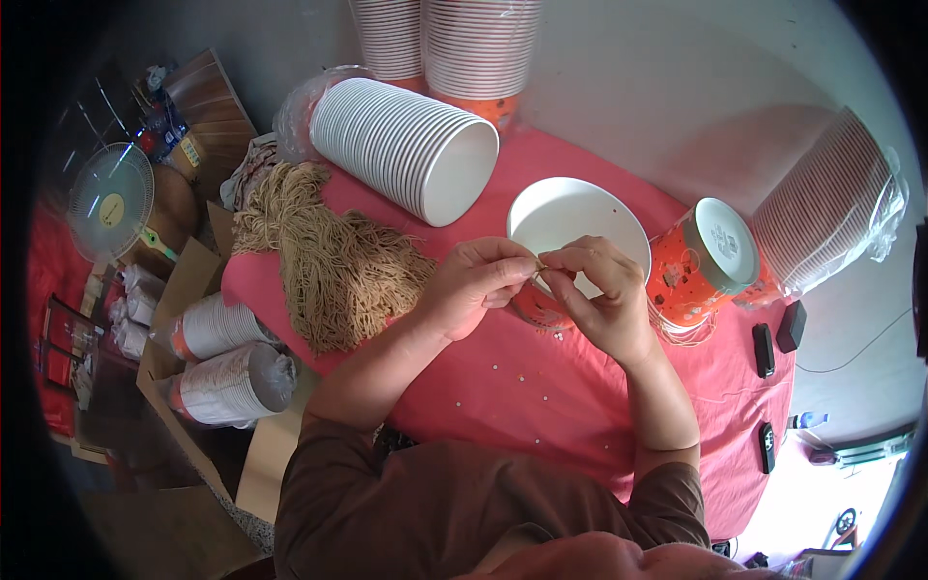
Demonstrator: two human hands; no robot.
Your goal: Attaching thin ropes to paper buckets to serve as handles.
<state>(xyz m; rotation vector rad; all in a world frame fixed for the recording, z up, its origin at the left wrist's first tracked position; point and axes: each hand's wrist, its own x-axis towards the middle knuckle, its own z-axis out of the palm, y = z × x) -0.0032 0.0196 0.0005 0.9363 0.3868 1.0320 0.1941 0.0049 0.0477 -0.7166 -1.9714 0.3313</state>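
Observation:
My left hand and my right hand meet fingertip to fingertip over the table. Both pinch at a tiny, thin yellowish piece, too small to name. Just beyond them stands a paper bucket, white inside and orange outside, its mouth facing up; my hands hide part of it. Left of my left forearm lies a large bundle of tan strings. To the right of my right hand an orange bucket is upside down, with thin strings around its lower end.
Stacked white buckets lie behind the strings, and upright stacks stand at the back. A wrapped stack leans at right. White beads dot the red tablecloth. Black devices lie at the right edge. An open carton holds wrapped stacks.

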